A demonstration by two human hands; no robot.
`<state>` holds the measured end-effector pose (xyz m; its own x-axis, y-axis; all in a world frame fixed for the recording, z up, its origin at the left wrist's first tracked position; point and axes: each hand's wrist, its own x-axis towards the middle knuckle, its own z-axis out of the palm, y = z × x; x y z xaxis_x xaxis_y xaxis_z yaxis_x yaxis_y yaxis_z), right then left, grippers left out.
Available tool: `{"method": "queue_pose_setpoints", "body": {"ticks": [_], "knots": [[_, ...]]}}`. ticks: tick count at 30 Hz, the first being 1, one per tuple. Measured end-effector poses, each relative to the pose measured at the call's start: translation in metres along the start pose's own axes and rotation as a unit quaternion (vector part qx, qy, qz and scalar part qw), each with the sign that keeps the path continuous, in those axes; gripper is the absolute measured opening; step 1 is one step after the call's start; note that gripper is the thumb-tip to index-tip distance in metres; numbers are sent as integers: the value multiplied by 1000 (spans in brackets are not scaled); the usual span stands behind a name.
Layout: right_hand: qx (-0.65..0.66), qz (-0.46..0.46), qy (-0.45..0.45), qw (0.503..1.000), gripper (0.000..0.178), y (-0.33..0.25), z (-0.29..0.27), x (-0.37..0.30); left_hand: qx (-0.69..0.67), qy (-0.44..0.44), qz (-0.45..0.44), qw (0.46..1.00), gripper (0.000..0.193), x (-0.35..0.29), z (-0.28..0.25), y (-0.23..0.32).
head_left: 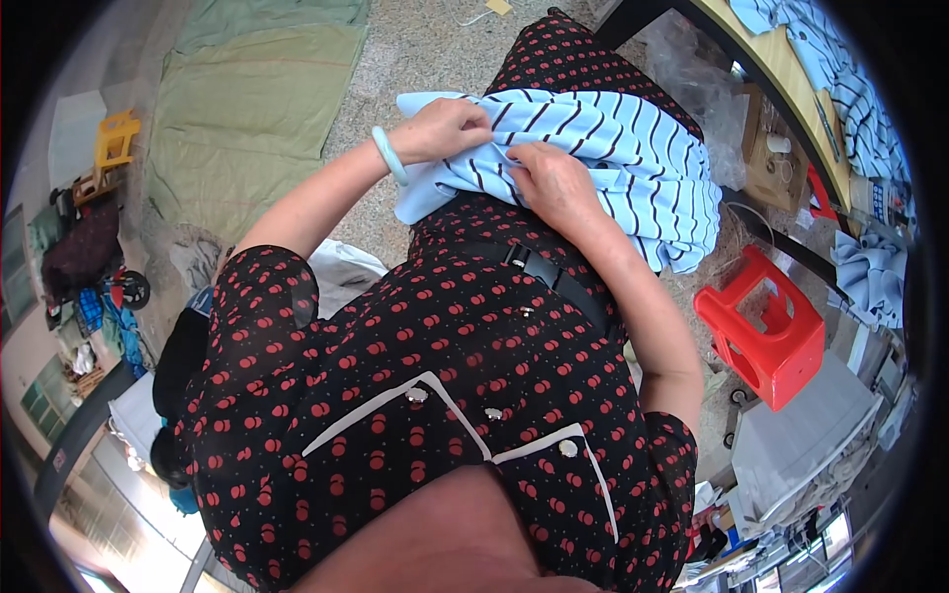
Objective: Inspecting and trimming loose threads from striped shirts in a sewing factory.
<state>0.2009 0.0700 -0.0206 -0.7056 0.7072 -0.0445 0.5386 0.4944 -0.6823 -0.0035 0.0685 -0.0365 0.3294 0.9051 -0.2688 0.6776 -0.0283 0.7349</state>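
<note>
Striped cloth point(647, 198) spreads under and right of my left hand point(450, 130) and right hand point(560, 188), both pinched on its folds, I judge. Risk: loose bulk beyond the right hand slips, dragged by its weight.

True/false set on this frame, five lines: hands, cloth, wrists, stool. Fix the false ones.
1. The left hand and right hand both touch the striped cloth. True.
2. A pale bangle is on the left wrist. True.
3. The striped cloth is yellow. False: it is light blue with dark stripes.
4. The striped cloth lies on the floor. False: it lies across the person's clothing.
5. The red stool is at the person's right. True.
</note>
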Motion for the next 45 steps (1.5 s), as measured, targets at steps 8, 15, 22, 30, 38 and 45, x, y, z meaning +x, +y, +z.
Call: {"method": "queue_pose_setpoints", "body": {"ticks": [8, 15, 22, 30, 38, 45], "knots": [[-13, 2, -9, 1000, 11, -7, 5, 9, 23, -50, 24, 998, 19, 3, -3, -2], [24, -20, 32, 999, 10, -11, 10, 11, 91, -10, 93, 991, 13, 2, -14, 12], [28, -39, 50, 998, 9, -10, 16, 13, -175, -170, -89, 966, 14, 8, -17, 8], [38, -42, 38, 998, 9, -9, 16, 10, -113, -216, -67, 967, 17, 10, -16, 5], [39, -33, 31, 998, 9, -10, 13, 10, -32, -155, -26, 987, 25, 7, -14, 9], [41, -18, 69, 997, 10, -16, 16, 12, -76, -101, -92, 988, 24, 6, -8, 6]]}}
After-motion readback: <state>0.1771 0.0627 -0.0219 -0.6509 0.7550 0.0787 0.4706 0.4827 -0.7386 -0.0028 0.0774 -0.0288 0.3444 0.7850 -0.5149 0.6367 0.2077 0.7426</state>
